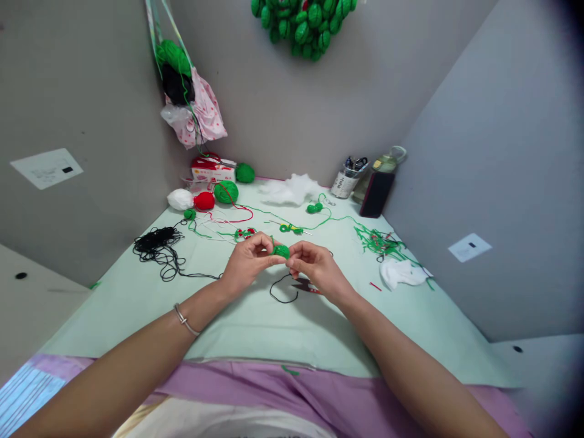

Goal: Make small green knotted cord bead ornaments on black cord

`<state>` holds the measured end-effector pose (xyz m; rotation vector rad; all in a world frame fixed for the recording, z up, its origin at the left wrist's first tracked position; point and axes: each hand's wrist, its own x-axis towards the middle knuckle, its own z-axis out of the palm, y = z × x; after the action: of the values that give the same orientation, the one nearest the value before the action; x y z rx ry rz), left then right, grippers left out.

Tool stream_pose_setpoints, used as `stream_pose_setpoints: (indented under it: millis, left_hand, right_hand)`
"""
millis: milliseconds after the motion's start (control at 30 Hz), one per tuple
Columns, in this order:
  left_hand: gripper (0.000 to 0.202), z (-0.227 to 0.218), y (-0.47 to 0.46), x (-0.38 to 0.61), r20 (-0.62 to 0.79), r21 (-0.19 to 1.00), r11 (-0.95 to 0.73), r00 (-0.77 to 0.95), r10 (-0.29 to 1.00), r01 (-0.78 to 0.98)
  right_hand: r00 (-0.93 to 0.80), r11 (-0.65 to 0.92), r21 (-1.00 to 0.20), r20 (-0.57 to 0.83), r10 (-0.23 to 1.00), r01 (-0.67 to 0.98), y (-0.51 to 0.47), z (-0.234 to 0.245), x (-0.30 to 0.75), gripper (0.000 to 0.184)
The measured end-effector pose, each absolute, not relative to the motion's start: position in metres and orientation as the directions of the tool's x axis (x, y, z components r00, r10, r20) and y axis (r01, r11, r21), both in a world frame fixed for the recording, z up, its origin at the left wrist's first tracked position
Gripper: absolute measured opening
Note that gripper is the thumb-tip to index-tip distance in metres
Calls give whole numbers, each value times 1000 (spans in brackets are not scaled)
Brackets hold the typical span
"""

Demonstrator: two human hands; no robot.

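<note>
A small green crocheted piece is pinched between both hands above the pale green table. My left hand grips its left side with closed fingers; a thin bracelet circles that wrist. My right hand holds its right side, fingers curled in a pinch. A black thread loops on the table just under the hands.
A black yarn tangle lies left. Green yarn balls, a red ball and white stuffing sit at the back. A cup of tools and a dark box stand back right. Green yarn scraps lie right.
</note>
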<state>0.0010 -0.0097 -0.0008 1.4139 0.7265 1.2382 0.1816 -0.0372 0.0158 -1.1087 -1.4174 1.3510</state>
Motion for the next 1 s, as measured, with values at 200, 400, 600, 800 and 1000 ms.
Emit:
stream_pose_setpoints:
  millis: [200, 400, 600, 800, 1000]
  left_hand:
    - [35, -8, -9, 2, 277, 961, -260, 323, 905, -94]
    - [34, -13, -6, 3, 246, 968, -209, 340, 908, -142]
    - [29, -14, -10, 5, 232, 970, -243, 418, 878, -27]
    - [32, -11, -9, 7, 239, 969, -242, 448, 861, -53]
    - [30, -13, -10, 4, 300, 935, -352, 453, 840, 35]
  right_hand:
    - [-264, -149, -988, -132, 955, -44, -36, 16, 183, 26]
    - [-314, 74, -971, 0, 949, 226, -38, 24, 192, 29]
    - [-309, 511, -622, 409, 858, 593, -40, 16, 184, 10]
    - [-124, 549, -617, 594, 795, 563, -42, 35, 187, 13]
    - [-90, 187, -981, 182, 979, 51, -40, 38, 184, 30]
